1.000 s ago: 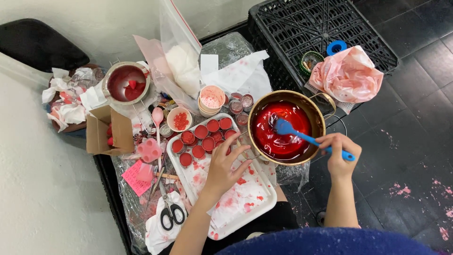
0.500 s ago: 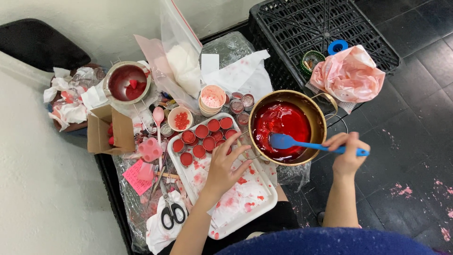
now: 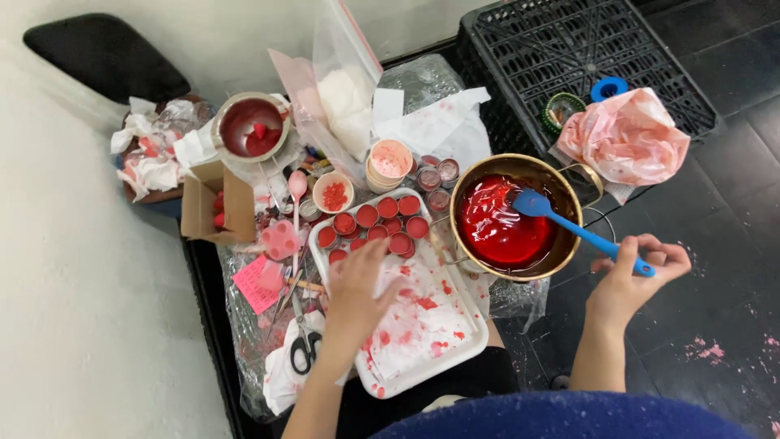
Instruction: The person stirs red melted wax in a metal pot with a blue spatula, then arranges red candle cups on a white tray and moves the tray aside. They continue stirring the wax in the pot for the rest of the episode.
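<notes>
Right hand (image 3: 630, 280) grips spatula (image 3: 569, 226) in pot (image 3: 516, 218), left hand (image 3: 357, 293) open on tray (image 3: 455, 341); wax may drip.

The blue spatula (image 3: 581, 230), lifted to the pot's near rim half a second ago, now dips back into the red liquid of the brass pot (image 3: 515, 214); the right hand (image 3: 634, 272) has shifted slightly inward.
</notes>
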